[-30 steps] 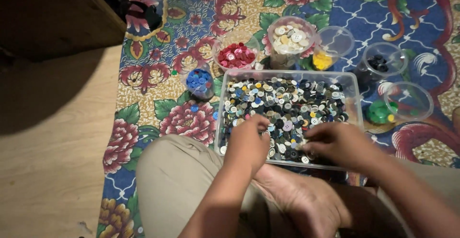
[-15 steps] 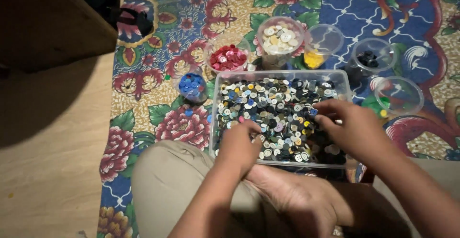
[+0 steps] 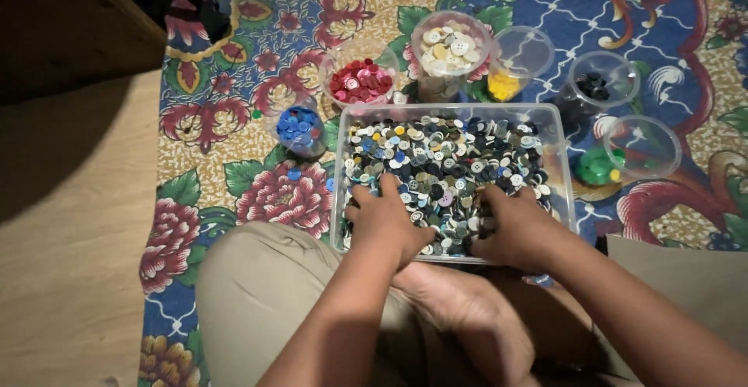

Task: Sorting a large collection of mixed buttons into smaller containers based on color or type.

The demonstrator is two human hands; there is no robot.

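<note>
Hands have shifted within the clear tray [image 3: 561, 145]: the right hand [image 3: 518, 227], earlier up near the tray's right edge, now rests at the near edge, fingers curled into the mixed buttons [image 3: 444, 157]; whether it pinches one cannot be told. The left hand [image 3: 386, 215] lies spread, open, on buttons by the near-left corner. Sorting cups stand beyond the tray's far edge.

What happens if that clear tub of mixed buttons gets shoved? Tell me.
The clear tub is heaped with buttons, so it is probably heavy and would drag rather than glide on the patterned rug. Its walls look thin, so they may flex. Loose buttons would likely shift.
</note>
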